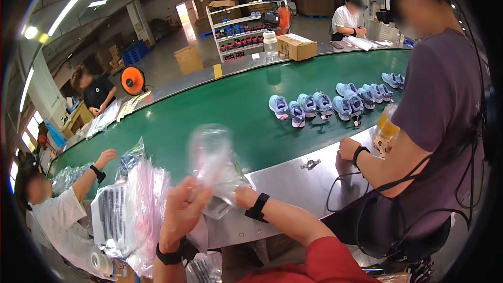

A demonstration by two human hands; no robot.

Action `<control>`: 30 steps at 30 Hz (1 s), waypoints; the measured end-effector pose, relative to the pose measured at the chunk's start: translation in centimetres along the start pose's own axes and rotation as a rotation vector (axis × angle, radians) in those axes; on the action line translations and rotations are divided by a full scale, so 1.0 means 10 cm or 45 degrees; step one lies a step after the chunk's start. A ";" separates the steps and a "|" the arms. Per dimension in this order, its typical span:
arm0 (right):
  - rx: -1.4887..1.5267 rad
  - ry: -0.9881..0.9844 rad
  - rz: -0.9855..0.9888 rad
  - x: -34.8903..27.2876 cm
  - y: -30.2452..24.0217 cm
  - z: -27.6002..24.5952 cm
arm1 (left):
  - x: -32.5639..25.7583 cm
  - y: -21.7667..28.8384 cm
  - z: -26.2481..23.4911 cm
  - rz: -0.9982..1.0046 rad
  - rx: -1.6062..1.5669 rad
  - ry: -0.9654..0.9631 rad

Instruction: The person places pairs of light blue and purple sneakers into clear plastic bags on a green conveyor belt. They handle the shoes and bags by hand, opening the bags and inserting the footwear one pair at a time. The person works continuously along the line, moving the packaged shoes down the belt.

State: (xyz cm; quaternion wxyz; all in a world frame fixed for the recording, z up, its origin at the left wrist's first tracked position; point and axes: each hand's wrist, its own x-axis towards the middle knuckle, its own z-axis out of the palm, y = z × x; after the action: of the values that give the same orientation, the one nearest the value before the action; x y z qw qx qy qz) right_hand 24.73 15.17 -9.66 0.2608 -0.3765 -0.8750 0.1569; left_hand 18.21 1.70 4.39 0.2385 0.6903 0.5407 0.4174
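Observation:
A clear plastic bag (210,149), blurred by motion, stands up in front of me over the near metal ledge. My left hand (183,207) is closed on its near left edge, fingers pinched together. My right hand (244,197) is at the bag's right side, its fingers hidden by plastic and blur. Something pale with a bit of green shows through the film there; I cannot make out what it is. Left of my left hand lies a thick stack of clear and pinkish plastic bags (149,204).
A green conveyor belt (209,107) crosses ahead, carrying several light-blue sneakers (297,113) at the right. One co-worker (440,89) stands close on my right, another (57,204) on my left. A small metal part (310,164) lies on the steel ledge (283,186).

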 end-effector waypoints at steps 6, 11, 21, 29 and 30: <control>-0.035 0.063 0.109 0.83 0.24 0.34 | 0.07 -0.35 0.19 -0.002 -0.030 0.194; 0.032 -0.032 0.055 1.23 0.21 0.64 | 0.21 -0.58 0.21 -0.247 -0.727 0.492; 1.537 -0.390 0.320 0.06 0.43 -0.46 | 0.25 -0.70 0.24 -0.468 -1.334 0.668; 1.413 -0.050 0.246 -0.49 0.15 -0.98 | 0.07 -0.95 0.27 -0.409 -0.992 0.875; 1.066 0.109 0.251 -0.56 0.45 -1.02 | 0.03 -0.42 0.11 -0.432 -1.268 0.729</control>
State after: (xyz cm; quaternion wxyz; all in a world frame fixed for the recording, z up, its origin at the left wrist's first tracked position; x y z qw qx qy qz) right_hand 36.45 14.88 -5.33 0.4108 -0.3262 -0.6840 0.5069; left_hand 16.91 3.40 0.62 0.4416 0.2594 0.4254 0.7462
